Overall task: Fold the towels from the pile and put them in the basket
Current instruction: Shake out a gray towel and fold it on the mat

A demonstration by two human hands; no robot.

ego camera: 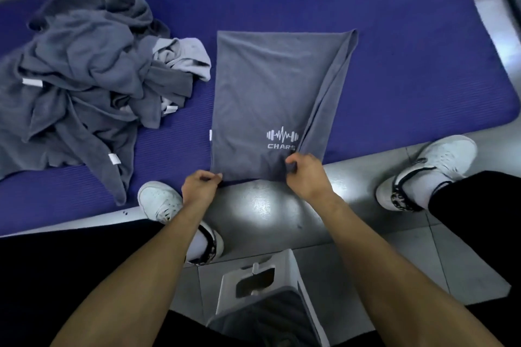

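Nearest the camera, between the person's knees, stands a white basket (pixel 284 267) with grey cloth inside, set on the grey tiled floor (pixel 270 205). Beyond it, both hands grip the near edge of a grey towel (pixel 262 87) spread flat on a blue mat (pixel 408 51): the left hand (pixel 198 187) pinches its near left corner, and the right hand (pixel 306 172) holds the bunched right-hand flap just below a white dumbbell logo (pixel 282 135). Left of the towel, a rumpled pile of grey towels (pixel 84 79) lies on the mat, and white sneakers (pixel 160 201) flank the arms.
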